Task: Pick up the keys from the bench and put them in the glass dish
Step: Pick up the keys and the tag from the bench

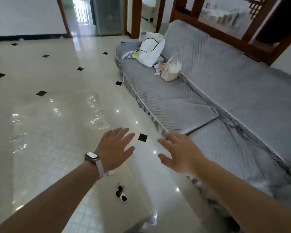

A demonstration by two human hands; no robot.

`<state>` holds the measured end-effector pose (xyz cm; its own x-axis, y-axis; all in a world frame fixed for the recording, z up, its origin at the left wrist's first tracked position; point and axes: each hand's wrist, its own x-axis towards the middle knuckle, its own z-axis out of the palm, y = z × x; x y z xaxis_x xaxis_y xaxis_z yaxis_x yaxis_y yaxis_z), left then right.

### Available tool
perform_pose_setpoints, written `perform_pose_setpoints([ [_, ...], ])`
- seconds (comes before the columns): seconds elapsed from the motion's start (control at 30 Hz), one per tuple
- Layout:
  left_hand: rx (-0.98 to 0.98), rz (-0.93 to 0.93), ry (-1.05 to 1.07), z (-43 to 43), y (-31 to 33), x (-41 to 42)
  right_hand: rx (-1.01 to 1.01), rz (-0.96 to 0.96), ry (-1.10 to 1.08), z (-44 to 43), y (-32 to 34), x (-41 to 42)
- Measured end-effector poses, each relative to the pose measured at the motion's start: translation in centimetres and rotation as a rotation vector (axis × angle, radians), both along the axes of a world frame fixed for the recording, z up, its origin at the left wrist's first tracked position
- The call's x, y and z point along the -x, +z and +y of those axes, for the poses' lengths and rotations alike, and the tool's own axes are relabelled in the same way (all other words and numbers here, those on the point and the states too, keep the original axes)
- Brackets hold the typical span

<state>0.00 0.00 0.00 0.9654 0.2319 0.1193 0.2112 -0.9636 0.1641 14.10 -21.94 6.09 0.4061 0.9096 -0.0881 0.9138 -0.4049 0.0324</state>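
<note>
The long grey bench (225,91) runs along the right side, from near to far. Two bags (151,49) sit on its far end. The shiny floor (49,115) fills the left. Both hands are spread wide and hold nothing: the left hand (115,148), with a watch (92,156) on its wrist, and the right hand (180,152). The keys (121,193) lie on the floor, near the person, under the left arm. No glass dish can be seen. The person may look on the bench and miss the keys. They may also step on the keys, or not find the dish.
</note>
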Motion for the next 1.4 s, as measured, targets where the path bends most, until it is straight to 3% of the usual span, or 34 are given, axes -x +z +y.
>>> perform_pose_setpoints([
  [0.37,0.071,0.094,0.354,5.9,-4.0,5.0,0.032,0.083,0.352,12.2,-4.0,-2.5],
  [0.7,0.205,0.158,0.738,3.6,-9.1,6.6,0.175,0.255,0.718,21.8,-12.4,-4.2],
  [0.97,0.339,0.193,1.063,0.1,-14.5,2.1,0.271,0.294,0.996,28.2,-20.2,-7.4],
  [1.27,0.552,0.218,1.326,-2.3,-26.9,1.9,0.379,0.287,1.085,29.1,-32.6,-7.6],
  [1.4,0.677,0.132,1.361,-4.4,-34.2,1.9,0.431,0.280,1.146,28.6,-39.8,-6.5],
])
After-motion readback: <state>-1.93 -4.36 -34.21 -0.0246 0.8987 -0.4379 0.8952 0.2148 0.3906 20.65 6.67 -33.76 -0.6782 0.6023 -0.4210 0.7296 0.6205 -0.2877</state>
